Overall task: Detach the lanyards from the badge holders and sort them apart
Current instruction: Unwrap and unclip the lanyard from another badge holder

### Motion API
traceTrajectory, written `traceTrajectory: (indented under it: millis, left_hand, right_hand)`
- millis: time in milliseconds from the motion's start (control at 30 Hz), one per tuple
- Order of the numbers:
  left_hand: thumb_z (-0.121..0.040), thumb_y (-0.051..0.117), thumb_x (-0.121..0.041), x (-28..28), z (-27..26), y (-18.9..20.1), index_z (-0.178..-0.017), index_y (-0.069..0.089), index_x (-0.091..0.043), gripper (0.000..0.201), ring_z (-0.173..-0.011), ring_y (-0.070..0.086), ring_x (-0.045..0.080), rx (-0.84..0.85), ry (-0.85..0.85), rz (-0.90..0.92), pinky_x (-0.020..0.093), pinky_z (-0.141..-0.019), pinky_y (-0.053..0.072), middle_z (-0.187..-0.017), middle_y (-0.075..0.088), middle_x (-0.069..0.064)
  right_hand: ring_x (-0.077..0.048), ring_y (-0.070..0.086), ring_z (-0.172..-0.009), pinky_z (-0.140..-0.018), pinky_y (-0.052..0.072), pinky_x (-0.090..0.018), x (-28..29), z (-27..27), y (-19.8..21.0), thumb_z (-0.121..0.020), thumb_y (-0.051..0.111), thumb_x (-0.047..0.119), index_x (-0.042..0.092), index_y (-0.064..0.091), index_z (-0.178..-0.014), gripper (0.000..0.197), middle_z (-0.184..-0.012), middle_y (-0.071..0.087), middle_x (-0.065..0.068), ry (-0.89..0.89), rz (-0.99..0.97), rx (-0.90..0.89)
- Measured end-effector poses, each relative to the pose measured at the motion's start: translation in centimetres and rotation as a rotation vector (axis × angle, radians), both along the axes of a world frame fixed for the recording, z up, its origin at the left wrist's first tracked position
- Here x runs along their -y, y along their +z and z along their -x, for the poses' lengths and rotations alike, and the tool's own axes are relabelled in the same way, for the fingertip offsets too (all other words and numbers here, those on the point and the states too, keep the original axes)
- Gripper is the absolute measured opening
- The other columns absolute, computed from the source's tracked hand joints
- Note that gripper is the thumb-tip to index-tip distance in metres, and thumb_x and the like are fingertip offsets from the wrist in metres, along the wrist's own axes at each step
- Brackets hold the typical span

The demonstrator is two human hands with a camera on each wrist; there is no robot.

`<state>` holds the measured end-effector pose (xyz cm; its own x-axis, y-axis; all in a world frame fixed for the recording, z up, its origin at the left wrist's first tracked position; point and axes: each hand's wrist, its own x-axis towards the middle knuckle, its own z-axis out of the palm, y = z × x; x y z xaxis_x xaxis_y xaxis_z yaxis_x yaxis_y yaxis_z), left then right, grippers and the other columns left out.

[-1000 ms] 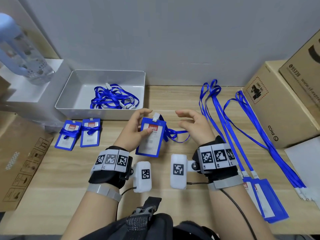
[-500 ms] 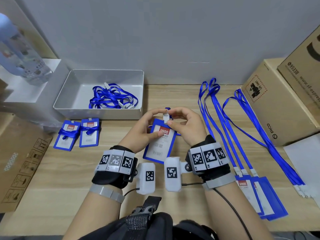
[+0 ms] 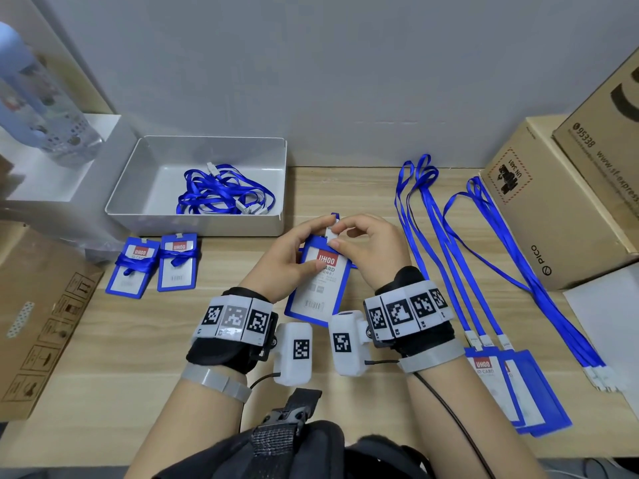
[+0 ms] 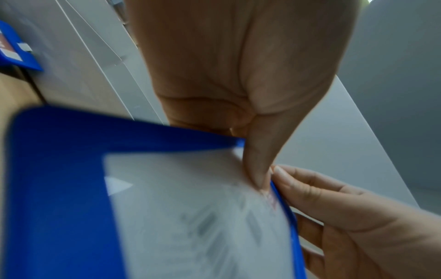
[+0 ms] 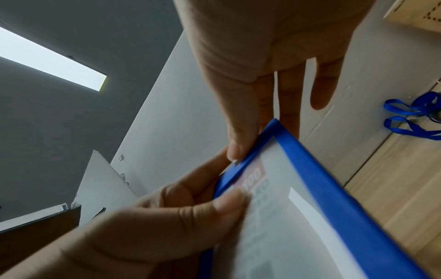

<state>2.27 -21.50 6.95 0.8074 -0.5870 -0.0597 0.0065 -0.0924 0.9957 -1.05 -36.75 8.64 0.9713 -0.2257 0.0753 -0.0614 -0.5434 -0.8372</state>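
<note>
The left hand holds a blue badge holder tilted up above the counter, thumb pressed on the front face and fingers curled behind, so the holder does not turn. The right hand pinches the small white clip at the holder's top edge with thumb and forefinger; its other fingers are loosely spread behind. I think this is the step of opening the clip to free the lanyard. That lanyard itself is mostly hidden behind the hands, only a bit of blue shows above them.

Further out, a white tray at the back left holds a tangle of loose lanyards, probably the place for the freed ones. In front of it lie two holders wrapped in their lanyards, so these seem to wait for their turn. On the right, several long lanyards lie stretched out, most clipped to a stack of holders near the counter edge. Cardboard boxes stand at the far right.
</note>
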Motion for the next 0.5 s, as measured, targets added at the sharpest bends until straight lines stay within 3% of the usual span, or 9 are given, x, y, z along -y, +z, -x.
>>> traceTrajectory:
  millis: [200,333,400,500]
  left_hand:
    - [-0.081,0.053,0.016,0.13,0.07,-0.05,-0.125,0.044,-0.028,0.064,-0.112,0.054,0.013,0.002,-0.001,-0.013,0.021,-0.087,0.049,-0.131,0.051,-0.002]
    - [-0.080,0.055,0.016,0.33,-0.04,0.17,-0.128,0.041,-0.026,0.065,-0.116,0.051,0.015,0.005,0.026,-0.009,0.023,-0.091,0.049,-0.127,0.051,-0.007]
    - [-0.081,0.056,0.013,0.16,-0.32,0.19,-0.128,0.040,-0.028,0.064,-0.115,0.052,0.015,-0.003,0.044,-0.003,0.024,-0.092,0.049,-0.124,0.051,-0.008]
    - [-0.082,0.057,0.011,-0.31,-0.58,0.09,-0.129,0.039,-0.031,0.066,-0.121,0.050,0.018,0.017,0.046,0.000,0.030,-0.098,0.046,-0.133,0.049,-0.003]
  right_hand:
    - [-0.011,0.056,-0.087,-0.086,0.049,-0.040,-0.16,-0.09,0.09,-0.074,0.071,0.015,0.021,0.065,-0.081,0.012,-0.088,0.057,0.008,-0.007,0.006,-0.030]
    - [-0.015,0.056,-0.099,-0.096,0.041,-0.048,-0.66,0.04,-0.22,-0.074,0.067,0.007,0.037,0.045,-0.063,0.039,-0.096,0.053,0.011,0.027,0.010,0.003]
    - [-0.012,0.053,-0.104,-0.099,0.040,-0.044,-0.72,0.22,-0.39,-0.074,0.067,0.007,0.039,0.045,-0.063,0.040,-0.104,0.052,0.011,0.054,-0.026,0.012]
    - [-0.003,0.049,-0.101,-0.092,0.038,-0.019,-0.68,0.31,-0.36,-0.073,0.072,0.014,0.033,0.053,-0.067,0.028,-0.106,0.052,0.010,0.072,-0.115,0.004]
